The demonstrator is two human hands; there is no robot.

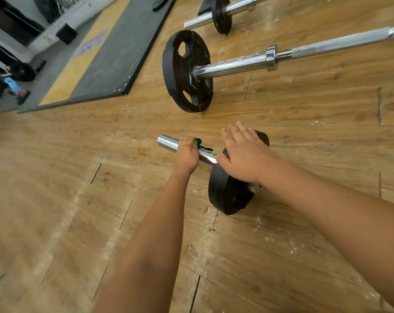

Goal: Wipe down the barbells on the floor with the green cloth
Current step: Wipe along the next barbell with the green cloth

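Head view: we see three barbells lying on the wooden floor (pixel 78 177). The nearest barbell (pixel 206 157) sits directly below us, with its chrome sleeve (pixel 166 141) pointing up and to the left. Our left hand (pixel 188 154) is curled over the top of that sleeve. The green cloth (pixel 195 141) shows as a small wad at the fingertips, pressed between hand and metal; most of it is hidden under the hand. Our right hand (pixel 243 154) lies flat on the rim of the black plate (pixel 227 197) loaded on the same bar, fingers straight and holding nothing. We judge that it steadies the bar against rolling. The shaft beyond the plate is hidden by the right forearm. The second barbell (pixel 236 64) and the third barbell (pixel 232 9) lie farther up the floor, well apart from the cloth, with no hand on either. We judge the task to be at an early stage, with the wipe applied to one sleeve of the nearest bar. Left to do are the rest of that bar and both other bars. We cannot tell from the shine alone which surfaces are already clean.
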